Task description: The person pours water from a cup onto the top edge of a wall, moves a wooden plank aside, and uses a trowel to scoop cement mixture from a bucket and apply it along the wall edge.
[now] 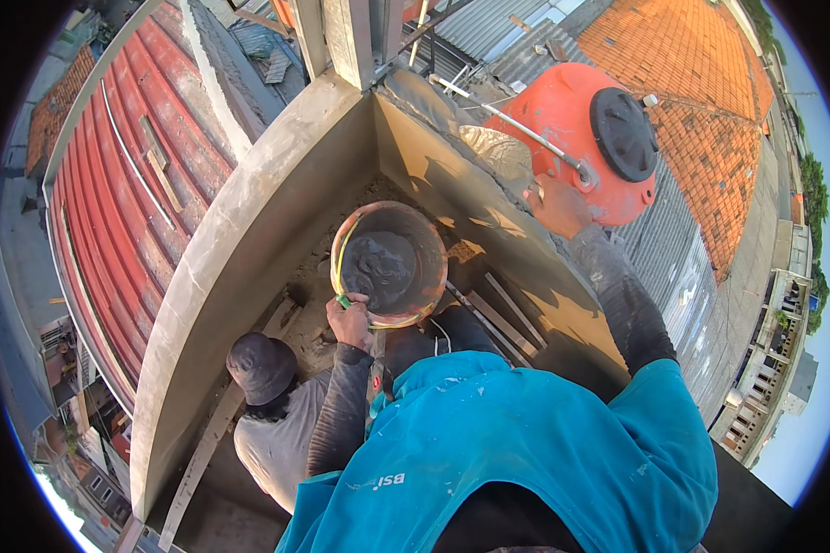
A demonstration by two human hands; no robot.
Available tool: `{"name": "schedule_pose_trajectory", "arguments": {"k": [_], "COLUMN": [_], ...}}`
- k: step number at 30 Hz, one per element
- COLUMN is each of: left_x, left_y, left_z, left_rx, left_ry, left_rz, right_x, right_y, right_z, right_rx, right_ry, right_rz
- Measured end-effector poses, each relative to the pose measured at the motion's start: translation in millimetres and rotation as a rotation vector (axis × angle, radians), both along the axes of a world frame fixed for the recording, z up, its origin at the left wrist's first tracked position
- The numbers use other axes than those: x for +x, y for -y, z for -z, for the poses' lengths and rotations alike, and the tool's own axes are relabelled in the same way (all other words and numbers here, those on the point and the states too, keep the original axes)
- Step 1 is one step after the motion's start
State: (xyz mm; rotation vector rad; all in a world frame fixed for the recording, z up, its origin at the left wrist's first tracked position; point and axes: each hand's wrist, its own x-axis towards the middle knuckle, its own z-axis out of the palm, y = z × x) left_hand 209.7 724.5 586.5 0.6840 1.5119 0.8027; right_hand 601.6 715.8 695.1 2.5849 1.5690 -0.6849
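My left hand is closed around the green grip of a bucket handle, at the near edge of an orange-brown bucket. Wet grey mortar lies inside the bucket, some of it smeared up the walls. On the right, my right hand is closed on a trowel, its handle mostly hidden by the fingers. The trowel's broad, mortar-coated blade rests against or just over the rough top of the right-hand wall; I cannot tell whether it touches.
A co-worker in a grey shirt and dark bucket hat is close by my left arm. A smooth concrete ledge curves along the left. Beyond the right wall stands an orange water tank with a white pipe. Boards lie below; roofs surround us.
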Motion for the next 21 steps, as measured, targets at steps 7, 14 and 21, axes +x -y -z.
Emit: {"name": "schedule_pose_trajectory", "arguments": {"k": [7, 14, 21], "left_x": [33.0, 54.4, 69.2], "left_y": [7.3, 28.5, 37.3], "left_z": [-15.7, -43.5, -54.6], "left_rx": [0.06, 0.15, 0.262], "left_ry": [0.128, 0.042, -0.038], "left_rz": [0.086, 0.109, 0.237], "right_x": [4.4, -46.8, -99.5], "right_y": [41.6, 88.7, 87.3], "right_z": [3.2, -36.4, 82.6], "right_rx": [0.063, 0.076, 0.079], "right_ry": [0.21, 0.044, 0.154], "right_rz": [-0.019, -0.231, -0.719]}}
